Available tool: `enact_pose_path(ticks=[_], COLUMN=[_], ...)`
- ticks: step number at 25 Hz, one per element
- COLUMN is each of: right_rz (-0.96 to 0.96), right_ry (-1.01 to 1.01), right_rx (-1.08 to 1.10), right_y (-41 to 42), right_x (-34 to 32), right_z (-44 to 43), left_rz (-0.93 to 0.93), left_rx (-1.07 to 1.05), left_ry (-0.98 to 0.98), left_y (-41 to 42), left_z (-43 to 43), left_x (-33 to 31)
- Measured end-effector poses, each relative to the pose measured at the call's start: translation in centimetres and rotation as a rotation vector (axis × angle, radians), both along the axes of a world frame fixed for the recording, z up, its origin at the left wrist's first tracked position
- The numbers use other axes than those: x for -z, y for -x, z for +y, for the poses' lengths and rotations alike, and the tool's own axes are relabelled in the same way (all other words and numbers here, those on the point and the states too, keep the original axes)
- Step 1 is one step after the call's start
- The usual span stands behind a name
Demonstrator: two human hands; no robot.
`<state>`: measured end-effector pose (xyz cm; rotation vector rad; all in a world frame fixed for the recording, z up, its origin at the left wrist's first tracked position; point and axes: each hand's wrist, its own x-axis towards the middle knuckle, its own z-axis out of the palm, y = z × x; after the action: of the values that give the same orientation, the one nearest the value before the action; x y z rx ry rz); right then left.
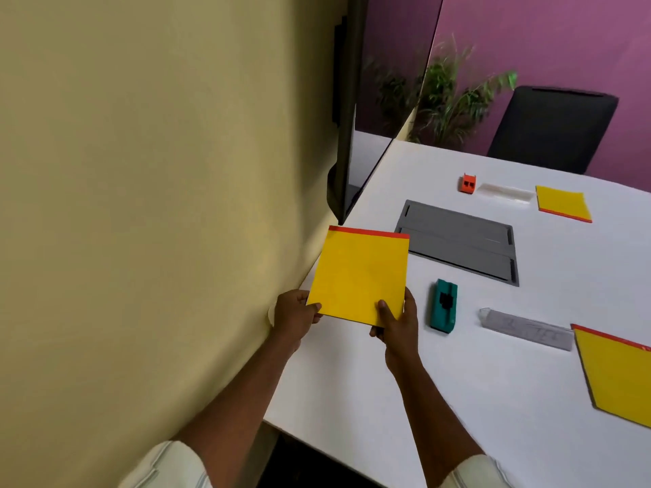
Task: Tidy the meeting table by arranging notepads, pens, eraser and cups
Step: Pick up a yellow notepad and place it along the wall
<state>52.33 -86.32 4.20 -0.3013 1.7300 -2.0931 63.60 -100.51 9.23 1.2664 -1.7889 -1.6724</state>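
Note:
I hold a yellow notepad with a red top strip (359,272) over the left end of the white table (440,399). My left hand (294,317) grips its lower left corner and my right hand (396,325) grips its lower right corner. A second yellow notepad (563,203) lies at the far right. A third (620,375) lies at the near right edge of view. A teal eraser-like block (444,306) rests just right of my right hand. A small orange block (467,183) sits farther back.
A grey cable hatch (461,241) is set into the table's middle. Clear plastic cases lie at the near right (526,329) and at the back (505,193). A wall-mounted screen (347,110), a black chair (549,128) and a plant (447,100) stand behind.

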Motion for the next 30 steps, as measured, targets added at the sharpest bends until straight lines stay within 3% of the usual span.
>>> enact_pose_path(ticks=[6, 11, 18, 30], right_rz=[-0.082, -0.142, -0.119, -0.155], right_ry=[-0.004, 0.006, -0.038, -0.147], right_rx=[0.019, 0.099, 0.113, 0.079], right_y=[3.5, 4.8, 6.2, 7.6], right_x=[2.4, 3.5, 5.1, 10.1], right_z=[-3.8, -6.4, -9.5, -12.3], left_rz=[-0.258, -0.366, -0.511, -0.484], left_rx=[0.054, 0.230, 0.297, 0.243], left_ry=[0.182, 0.234, 0.385, 0.388], left_y=[5.0, 7.6, 9.4, 10.2], left_z=[-5.3, -8.8, -11.3, -12.4], left_x=[2.7, 3.5, 5.2, 7.3])
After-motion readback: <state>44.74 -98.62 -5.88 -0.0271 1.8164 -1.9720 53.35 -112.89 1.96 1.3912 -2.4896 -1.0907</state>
